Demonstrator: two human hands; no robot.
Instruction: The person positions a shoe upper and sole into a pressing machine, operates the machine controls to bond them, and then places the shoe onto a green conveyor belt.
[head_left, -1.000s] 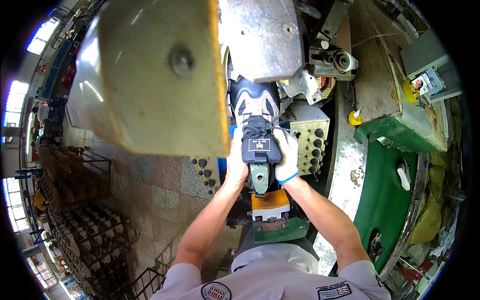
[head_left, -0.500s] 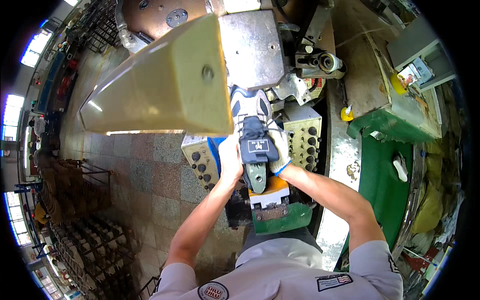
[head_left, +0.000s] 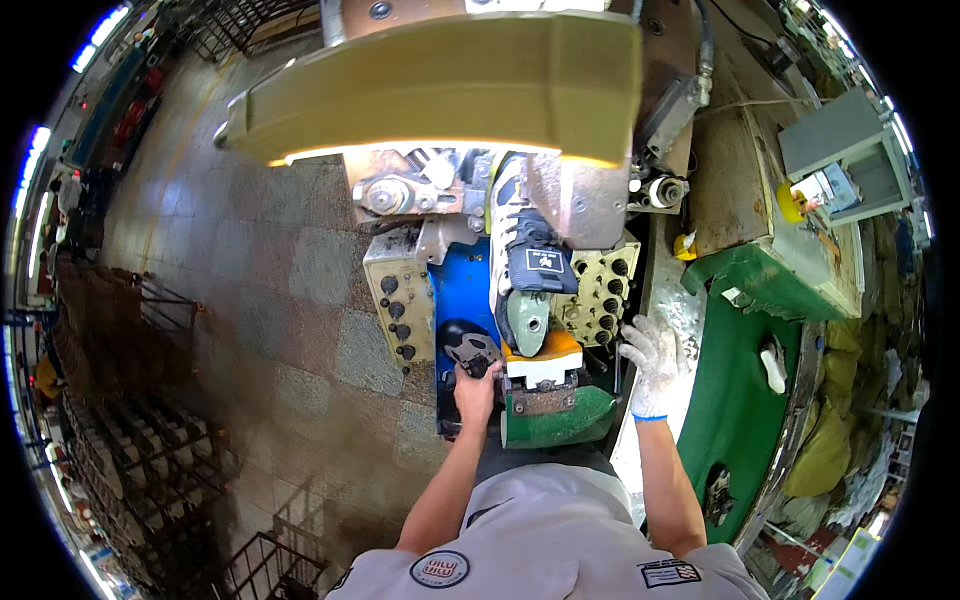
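A black-and-white shoe (head_left: 505, 270) sits on a green last (head_left: 529, 322), its toe reaching in under the machine's head and its heel end over an orange pad (head_left: 548, 352). Neither hand touches it. Lower and to the left, my bare left hand (head_left: 474, 398) is closed at the near end of a second, black-and-grey shoe (head_left: 472, 346), against a blue panel (head_left: 463, 290); part of the grip is hidden. My right hand (head_left: 656, 362), in a white glove, is open with fingers spread above the metal ledge, right of the machine, holding nothing.
A yellowish translucent guard (head_left: 440, 95) spans the machine's top. Control boxes with black knobs (head_left: 398, 300) flank the shoe. At right runs a green conveyor belt (head_left: 735, 420) carrying a white shoe (head_left: 773, 363) and a dark shoe (head_left: 718, 494). Racks (head_left: 150, 470) stand at left.
Both hands have let go of the shoe on the last. My left hand moved down to the second shoe, now visible; my right moved out to the right and opened. The view has shifted.
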